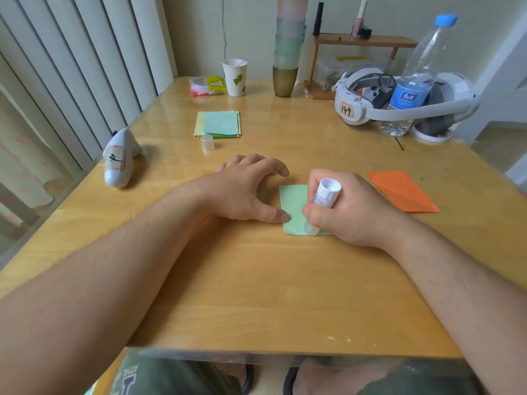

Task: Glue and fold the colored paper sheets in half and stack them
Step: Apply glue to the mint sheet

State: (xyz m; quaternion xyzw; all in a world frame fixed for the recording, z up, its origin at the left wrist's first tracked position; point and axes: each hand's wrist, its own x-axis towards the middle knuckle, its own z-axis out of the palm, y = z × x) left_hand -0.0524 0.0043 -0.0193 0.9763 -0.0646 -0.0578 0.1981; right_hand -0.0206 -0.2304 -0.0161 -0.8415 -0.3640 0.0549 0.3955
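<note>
Near-centre on the table (256, 280), left hand (245, 192) fingers spread pinning green sheet (293, 206), right hand (348, 212) fingers clamped on glue stick (322, 205); suggest light, even strokes along the edge, sheet held flat.

1 glue stick (323, 205), 1 cap (207, 143), 1 orange sheet (403, 191), 1 bottle (413, 78), 1 paper cup (234, 77).

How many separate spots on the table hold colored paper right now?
3: a green sheet under both hands, an orange folded piece to its right, and a stack farther back by the cap. The stack's sheet count is unclear.
</note>
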